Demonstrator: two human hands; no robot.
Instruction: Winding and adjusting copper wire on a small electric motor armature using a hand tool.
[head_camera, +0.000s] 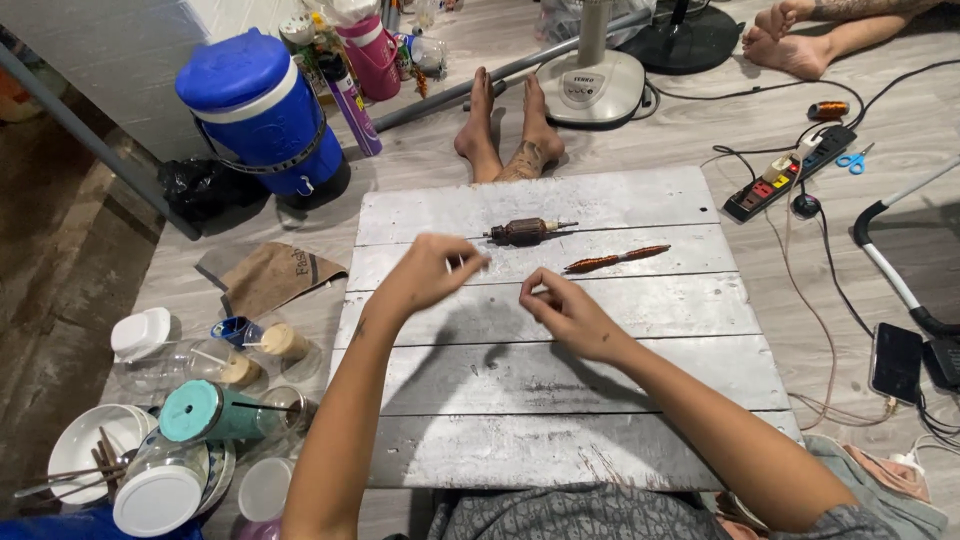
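The bench (560, 400), a low board of grey painted planks, fills the centre of the frame and carries the work. I sit at its lower edge with both forearms reaching up over it.

My left hand (432, 268) hangs above the planks at centre left. Its grip is pressed together, thumb against fingertips, on something too fine to make out. My right hand (565, 308) sits just right of centre, lower, with its grip likewise pinched at the fingertips. Both pinches face each other with a gap between them, as hands are held to keep a thin strand taut; no strand is visible, so I cannot tell what they hold.

The motor armature (527, 231), a dark brown wound core on a steel shaft, lies on its side on the bench just above my left hand, close but apart from it. The copper-coloured wound rod (617, 259) lies to its right, above my right hand, tilted slightly upward to the right. Both rest flat on the planks, within reach and clear of my wrists.

Around the bench, on the floor: a blue water cooler (258, 105) at upper left, a fan base (592, 85) at top centre, a power strip (790, 172) at upper right, and bowls and cups (170, 440) at lower left.
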